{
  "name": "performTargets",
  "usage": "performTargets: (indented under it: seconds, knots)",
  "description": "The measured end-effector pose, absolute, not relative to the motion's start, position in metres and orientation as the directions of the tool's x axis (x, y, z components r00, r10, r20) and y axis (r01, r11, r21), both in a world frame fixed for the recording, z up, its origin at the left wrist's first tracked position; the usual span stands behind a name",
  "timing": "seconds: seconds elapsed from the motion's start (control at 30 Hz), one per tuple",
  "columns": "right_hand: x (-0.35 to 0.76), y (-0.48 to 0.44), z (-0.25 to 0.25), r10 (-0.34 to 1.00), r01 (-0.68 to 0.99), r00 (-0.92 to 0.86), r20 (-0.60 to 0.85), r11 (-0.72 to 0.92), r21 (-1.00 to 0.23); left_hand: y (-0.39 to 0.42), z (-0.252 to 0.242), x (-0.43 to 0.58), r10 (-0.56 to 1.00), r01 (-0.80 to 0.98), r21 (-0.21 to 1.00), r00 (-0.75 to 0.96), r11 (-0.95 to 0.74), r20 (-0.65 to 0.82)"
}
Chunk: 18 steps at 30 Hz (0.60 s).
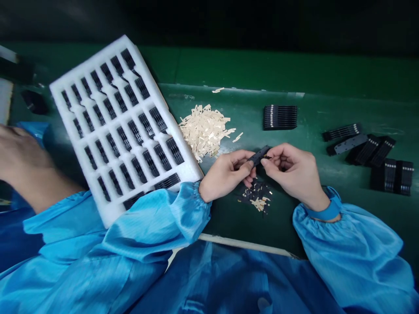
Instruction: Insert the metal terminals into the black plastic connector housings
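While a narrow black plastic strip [258, 156] is held up over the green workbench [262, 69], its lower-left end is gripped by the left hand [225, 174], with the fingers closed around it, and its upper-right end is pinched by the right hand [291, 172] between thumb and forefinger; neither hand is open. A small heap of black pieces and pale metal tabs [257, 196] is seen at 6 o'clock, just below the hands. A loose pile of pale metal tabs [204, 131] lies at 10 o'clock. A neat stack of black strips [280, 117] is placed at 1 o'clock, with further black strips [393, 176] at 3 o'clock. A white foam tray [87, 63] holding rows of black strips is set at 9 o'clock, and a co-worker's hand [19, 152] is seen beyond it.
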State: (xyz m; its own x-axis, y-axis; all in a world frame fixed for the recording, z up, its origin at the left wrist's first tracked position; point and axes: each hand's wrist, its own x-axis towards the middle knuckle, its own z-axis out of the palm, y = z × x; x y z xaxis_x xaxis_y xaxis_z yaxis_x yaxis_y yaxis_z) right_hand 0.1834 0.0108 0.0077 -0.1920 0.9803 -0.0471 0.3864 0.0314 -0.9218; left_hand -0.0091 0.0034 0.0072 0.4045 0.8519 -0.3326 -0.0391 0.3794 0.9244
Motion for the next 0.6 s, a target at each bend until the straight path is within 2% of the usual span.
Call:
performTargets:
  seconds: [0.2,0.4,0.47,0.6]
  knots:
    - [0.1802,0.0091,0.0069,0.981,0.475,-0.175,0.082,0.157,-0.866,-0.0021,0.0031,-0.0083,0.890,0.061,0.956,0.354,0.285,-0.288]
    - [0.1814,0.0078,0.0057,0.945,0.659,-0.201,0.258,0.326,-0.678,-0.0065,0.0024,-0.0081,0.945,0.236,0.961,0.256,0.143,-0.203]
    - [0.1835,0.0078,0.0056,0.953,0.669,-0.167,0.255,0.299,-0.681,-0.0058,0.0036,-0.0072,0.950,0.208,0.963,0.226,0.170,-0.217]
    - [0.1847,0.0087,0.0070,0.972,0.590,-0.105,0.212,0.233,-0.773,-0.0038,0.0071,-0.0032,0.919,0.025,0.948,0.239,0.317,-0.314]
